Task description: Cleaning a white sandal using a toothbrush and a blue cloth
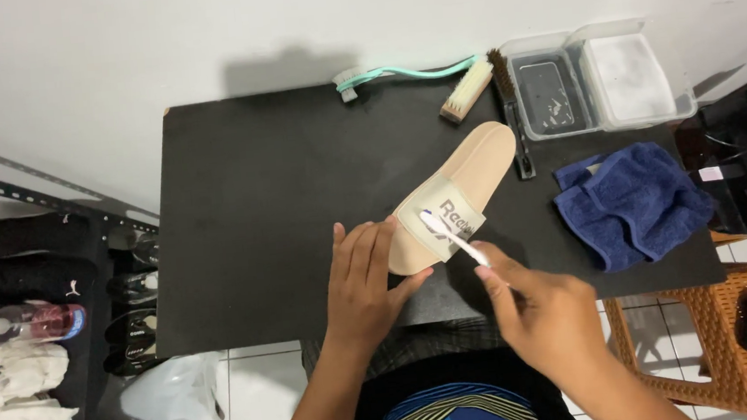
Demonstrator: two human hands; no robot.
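A beige slide sandal (476,168) lies diagonally on the black table (265,201), toe end toward me. My left hand (365,283) rests flat on the table with its thumb against the sandal's near end. My right hand (540,310) grips a small white toothbrush (453,239), whose head sits on the sandal's strap.
At the table's back edge lie a mint-green toothbrush (407,73), a wooden brush (467,90) and a dark-handled brush (516,125). Two clear plastic tubs (598,78) stand at the back right. A folded blue towel (632,202) lies right. Shoes fill a rack (30,303) left; a wicker stool (700,343) stands right.
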